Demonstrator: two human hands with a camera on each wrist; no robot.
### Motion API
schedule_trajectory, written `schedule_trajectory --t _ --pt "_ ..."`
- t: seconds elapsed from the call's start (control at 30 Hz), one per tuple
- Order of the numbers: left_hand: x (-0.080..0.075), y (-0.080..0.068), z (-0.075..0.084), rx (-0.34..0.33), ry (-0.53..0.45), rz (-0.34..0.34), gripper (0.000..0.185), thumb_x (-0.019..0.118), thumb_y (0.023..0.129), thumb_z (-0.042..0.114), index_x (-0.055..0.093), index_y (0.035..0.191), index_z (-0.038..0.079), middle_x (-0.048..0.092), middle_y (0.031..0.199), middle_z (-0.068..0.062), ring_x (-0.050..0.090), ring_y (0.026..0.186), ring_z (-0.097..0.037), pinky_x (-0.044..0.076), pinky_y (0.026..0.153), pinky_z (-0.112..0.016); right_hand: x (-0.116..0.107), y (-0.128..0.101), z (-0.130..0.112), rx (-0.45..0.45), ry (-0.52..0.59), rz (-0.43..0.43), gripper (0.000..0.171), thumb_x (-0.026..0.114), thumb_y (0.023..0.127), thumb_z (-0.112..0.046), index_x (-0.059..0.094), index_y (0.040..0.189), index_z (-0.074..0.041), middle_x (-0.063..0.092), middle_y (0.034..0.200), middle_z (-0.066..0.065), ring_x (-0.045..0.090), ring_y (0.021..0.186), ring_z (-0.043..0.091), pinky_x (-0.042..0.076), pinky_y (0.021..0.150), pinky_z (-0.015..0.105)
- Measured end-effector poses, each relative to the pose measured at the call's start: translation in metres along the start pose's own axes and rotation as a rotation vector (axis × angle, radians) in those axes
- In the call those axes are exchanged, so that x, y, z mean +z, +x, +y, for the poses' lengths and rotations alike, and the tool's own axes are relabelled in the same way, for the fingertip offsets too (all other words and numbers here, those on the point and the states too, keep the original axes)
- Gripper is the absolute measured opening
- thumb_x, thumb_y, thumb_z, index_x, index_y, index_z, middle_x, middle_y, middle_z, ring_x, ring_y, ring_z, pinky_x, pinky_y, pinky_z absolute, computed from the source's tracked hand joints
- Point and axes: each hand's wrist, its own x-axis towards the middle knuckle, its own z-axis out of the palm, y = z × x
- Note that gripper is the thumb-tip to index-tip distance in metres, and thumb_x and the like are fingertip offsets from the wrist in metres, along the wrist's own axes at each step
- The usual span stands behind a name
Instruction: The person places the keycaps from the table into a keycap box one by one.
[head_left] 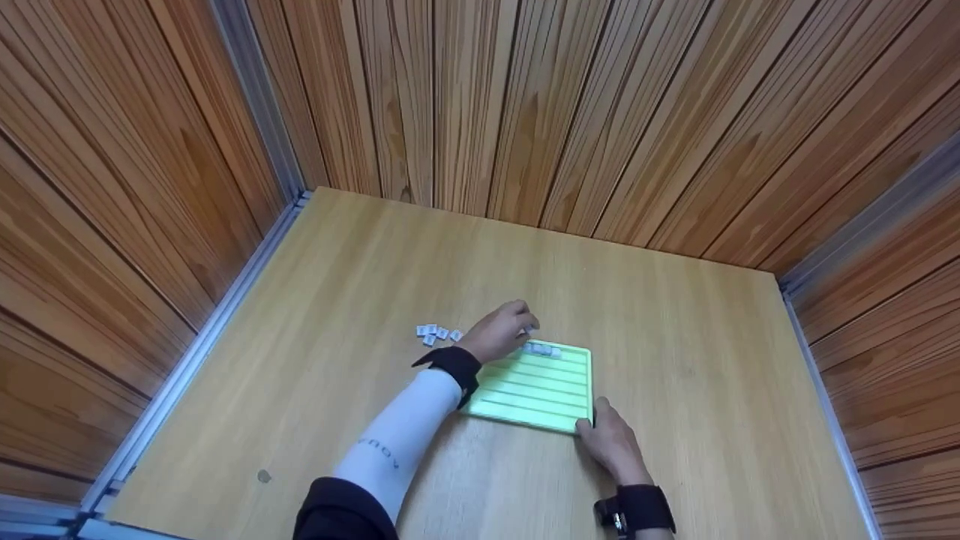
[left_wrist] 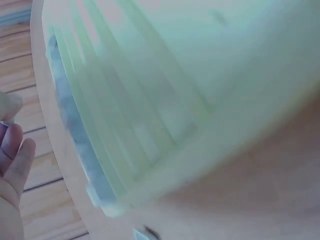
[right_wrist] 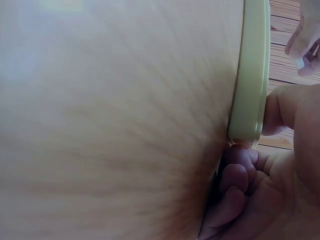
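A light green ridged tray [head_left: 532, 386] lies on the table. Several small white tiles [head_left: 541, 349] stand in a row along its far groove. Over the far edge of the tray, my left hand [head_left: 501, 331] pinches one small white tile [right_wrist: 300, 63] between thumb and fingers. My right hand [head_left: 609, 441] grips the near right corner of the tray, thumb at the rim and fingers curled beside it. In the left wrist view, the row of tiles [left_wrist: 75, 115] looks blurred along the tray's edge.
Several loose white tiles [head_left: 429, 331] lie on the table left of the tray, some touching one another. Wood-plank walls [head_left: 465, 105] enclose the wooden table [head_left: 360, 262] at the back and both sides. A dark round spot [head_left: 264, 475] marks the table's near left.
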Motion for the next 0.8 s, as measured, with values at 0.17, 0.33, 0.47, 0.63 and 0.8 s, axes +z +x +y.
schedule_trajectory --t 0.17,0.33,0.47,0.63,0.8 --pt "0.005 0.010 0.014 -0.029 -0.046 -0.072 0.022 0.070 0.096 0.014 0.072 0.117 0.007 0.065 0.113 -0.003 0.063 0.103 -0.013 0.052 0.089 -0.022 0.001 0.001 0.001 0.013 0.007 0.000 0.015 0.055 0.093 -0.015 0.048 0.100 -0.004 0.044 0.085 0.007 0.044 0.074 0.024 0.035 0.061 0.034" --pt "0.012 0.018 0.025 0.003 -0.073 -0.091 0.020 0.069 0.096 0.013 0.074 0.116 0.011 0.066 0.108 -0.001 0.063 0.098 -0.011 0.051 0.085 -0.020 0.001 0.000 0.003 0.010 0.005 -0.002 0.016 0.055 0.093 -0.016 0.048 0.101 -0.003 0.045 0.087 0.008 0.044 0.076 0.025 0.035 0.062 0.035" --pt "0.019 0.024 0.033 0.027 -0.045 -0.082 0.018 0.069 0.096 0.010 0.076 0.112 0.012 0.063 0.108 -0.001 0.063 0.097 -0.010 0.050 0.084 -0.017 0.001 0.000 0.003 0.006 0.001 0.003 0.016 0.055 0.093 -0.016 0.048 0.100 -0.003 0.046 0.087 0.008 0.043 0.077 0.025 0.035 0.063 0.035" --pt "0.024 0.029 0.042 0.004 -0.071 -0.110 0.023 0.065 0.096 0.003 0.075 0.116 0.010 0.062 0.110 -0.003 0.062 0.100 -0.011 0.050 0.086 -0.017 0.000 0.000 0.002 0.005 0.012 0.010 0.015 0.055 0.092 -0.016 0.047 0.098 -0.004 0.044 0.086 0.007 0.043 0.076 0.024 0.034 0.063 0.035" --pt "0.030 0.032 0.049 0.003 -0.069 -0.117 0.021 0.070 0.095 0.008 0.075 0.116 0.008 0.064 0.108 -0.003 0.064 0.097 -0.012 0.050 0.084 -0.017 0.001 0.000 0.001 0.009 0.016 0.011 0.016 0.056 0.093 -0.016 0.049 0.101 -0.004 0.046 0.088 0.007 0.045 0.077 0.024 0.036 0.064 0.035"
